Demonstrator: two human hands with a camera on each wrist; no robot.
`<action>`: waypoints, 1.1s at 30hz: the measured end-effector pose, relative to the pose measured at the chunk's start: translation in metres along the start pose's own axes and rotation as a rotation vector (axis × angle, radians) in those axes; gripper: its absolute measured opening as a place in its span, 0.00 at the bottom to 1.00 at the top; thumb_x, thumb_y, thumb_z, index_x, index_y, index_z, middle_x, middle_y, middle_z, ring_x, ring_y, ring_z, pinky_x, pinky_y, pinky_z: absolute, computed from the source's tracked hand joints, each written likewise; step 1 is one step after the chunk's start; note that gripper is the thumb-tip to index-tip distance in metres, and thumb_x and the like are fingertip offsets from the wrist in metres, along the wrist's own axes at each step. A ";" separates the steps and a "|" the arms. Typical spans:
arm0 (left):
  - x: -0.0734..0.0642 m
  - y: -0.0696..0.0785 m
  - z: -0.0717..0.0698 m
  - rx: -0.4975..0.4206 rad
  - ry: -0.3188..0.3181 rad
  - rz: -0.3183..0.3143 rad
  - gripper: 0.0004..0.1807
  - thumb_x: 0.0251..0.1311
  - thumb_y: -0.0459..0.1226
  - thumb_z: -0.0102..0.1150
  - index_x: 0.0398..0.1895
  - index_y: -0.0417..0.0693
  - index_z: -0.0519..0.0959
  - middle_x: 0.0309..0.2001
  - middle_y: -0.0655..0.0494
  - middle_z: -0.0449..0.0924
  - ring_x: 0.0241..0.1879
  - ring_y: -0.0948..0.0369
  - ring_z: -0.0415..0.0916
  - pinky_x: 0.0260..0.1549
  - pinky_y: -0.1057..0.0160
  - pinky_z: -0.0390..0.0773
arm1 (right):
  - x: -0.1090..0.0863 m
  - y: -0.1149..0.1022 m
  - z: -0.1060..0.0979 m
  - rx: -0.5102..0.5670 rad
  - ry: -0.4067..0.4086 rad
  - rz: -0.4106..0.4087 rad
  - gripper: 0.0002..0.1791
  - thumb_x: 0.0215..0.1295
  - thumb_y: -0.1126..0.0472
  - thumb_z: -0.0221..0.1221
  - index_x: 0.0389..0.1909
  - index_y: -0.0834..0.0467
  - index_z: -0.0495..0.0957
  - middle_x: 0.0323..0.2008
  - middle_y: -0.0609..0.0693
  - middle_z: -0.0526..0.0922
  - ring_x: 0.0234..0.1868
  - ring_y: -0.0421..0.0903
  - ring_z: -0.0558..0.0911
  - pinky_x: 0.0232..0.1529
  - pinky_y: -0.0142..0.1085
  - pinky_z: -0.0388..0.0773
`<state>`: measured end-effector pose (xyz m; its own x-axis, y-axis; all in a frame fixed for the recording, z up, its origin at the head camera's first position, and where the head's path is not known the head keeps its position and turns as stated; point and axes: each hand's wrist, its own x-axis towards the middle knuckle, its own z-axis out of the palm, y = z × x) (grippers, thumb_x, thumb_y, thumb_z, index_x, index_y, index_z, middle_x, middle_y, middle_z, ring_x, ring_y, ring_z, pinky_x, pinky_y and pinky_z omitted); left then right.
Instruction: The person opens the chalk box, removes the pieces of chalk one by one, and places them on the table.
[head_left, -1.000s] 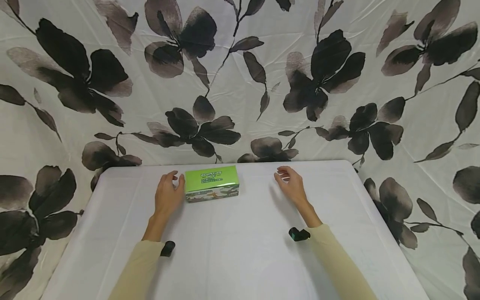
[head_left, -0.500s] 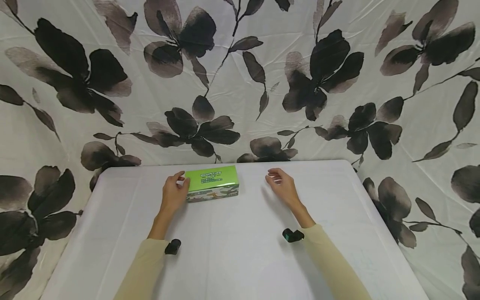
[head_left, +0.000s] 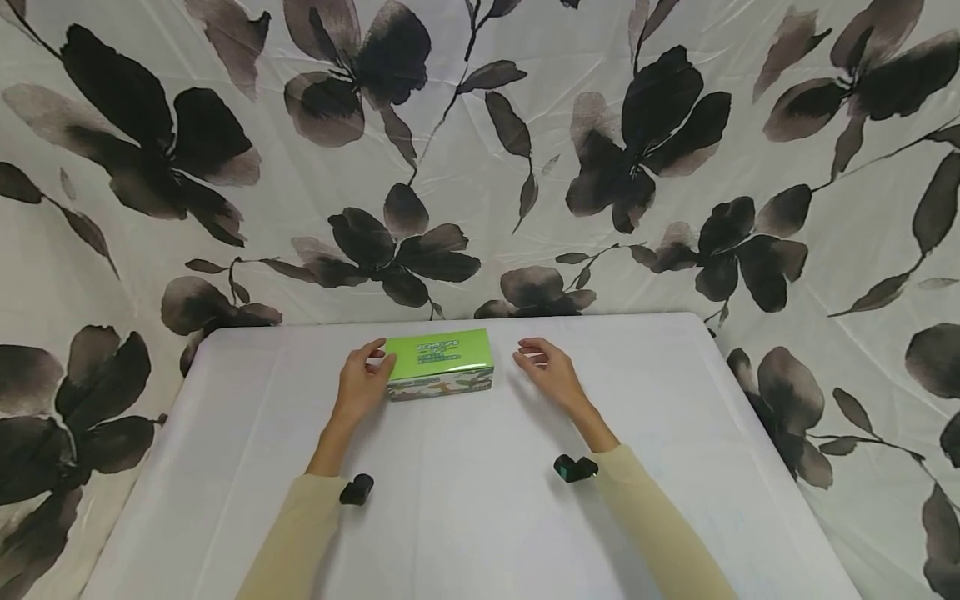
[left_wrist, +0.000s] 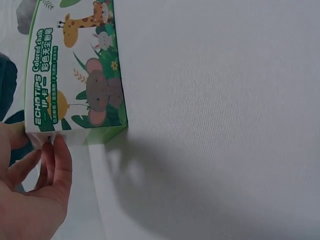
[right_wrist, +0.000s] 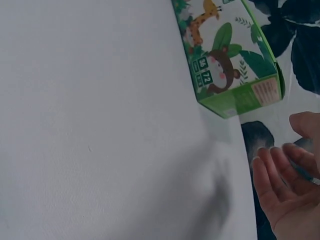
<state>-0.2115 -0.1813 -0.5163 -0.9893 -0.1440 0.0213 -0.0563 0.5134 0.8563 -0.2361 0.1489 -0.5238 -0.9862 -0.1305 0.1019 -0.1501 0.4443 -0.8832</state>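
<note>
A green-topped box of colored chalk (head_left: 438, 354) lies on the white table, its long printed side facing me. The left wrist view shows an elephant and a giraffe on that side of the chalk box (left_wrist: 80, 75). At the box's left end is my left hand (head_left: 363, 385), with the fingertips (left_wrist: 61, 145) against the end face and the thumb near its top edge. My right hand (head_left: 553, 373) is held to the right of the box with a gap between them. In the right wrist view its fingers (right_wrist: 267, 175) are loosely bent and hold nothing.
The white table (head_left: 465, 500) ends in a straight back edge just behind the box. Beyond it hangs a pale cloth (head_left: 495, 192) with dark flowers. A small black camera sits at each wrist, the left one (head_left: 357, 489) and the right one (head_left: 574, 468).
My left hand has moved right and come up against the box's end. The box has slid a little to the right. My right hand has moved left, closer to the box.
</note>
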 end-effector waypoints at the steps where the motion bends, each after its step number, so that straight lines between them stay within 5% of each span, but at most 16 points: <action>1: 0.000 0.000 0.001 -0.005 -0.002 -0.003 0.26 0.75 0.38 0.56 0.72 0.36 0.69 0.57 0.37 0.73 0.48 0.49 0.73 0.44 0.58 0.74 | 0.000 0.000 0.001 0.003 -0.003 0.002 0.21 0.72 0.57 0.64 0.60 0.65 0.79 0.53 0.59 0.85 0.53 0.56 0.84 0.57 0.47 0.80; 10: -0.005 0.005 0.013 -0.058 -0.013 -0.020 0.26 0.74 0.39 0.58 0.72 0.39 0.71 0.57 0.39 0.74 0.49 0.49 0.73 0.45 0.58 0.74 | 0.000 -0.002 0.009 0.109 -0.037 0.022 0.24 0.75 0.56 0.61 0.63 0.67 0.75 0.53 0.61 0.83 0.48 0.55 0.85 0.48 0.41 0.85; 25: -0.020 0.010 0.038 -0.168 -0.038 -0.084 0.27 0.73 0.40 0.60 0.72 0.45 0.71 0.59 0.44 0.72 0.50 0.52 0.72 0.42 0.64 0.74 | -0.009 0.002 0.000 0.168 -0.079 0.036 0.26 0.77 0.56 0.60 0.69 0.64 0.73 0.61 0.64 0.78 0.58 0.59 0.80 0.58 0.47 0.78; 33: -0.026 0.010 0.042 -0.227 -0.043 -0.104 0.27 0.73 0.40 0.61 0.72 0.47 0.70 0.59 0.47 0.70 0.48 0.54 0.74 0.36 0.73 0.74 | -0.013 0.009 -0.003 0.189 -0.128 0.072 0.27 0.77 0.52 0.59 0.72 0.56 0.71 0.61 0.60 0.77 0.56 0.54 0.80 0.55 0.41 0.78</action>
<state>-0.1917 -0.1364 -0.5297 -0.9849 -0.1474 -0.0910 -0.1315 0.2942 0.9467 -0.2248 0.1578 -0.5317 -0.9753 -0.2206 -0.0129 -0.0517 0.2845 -0.9573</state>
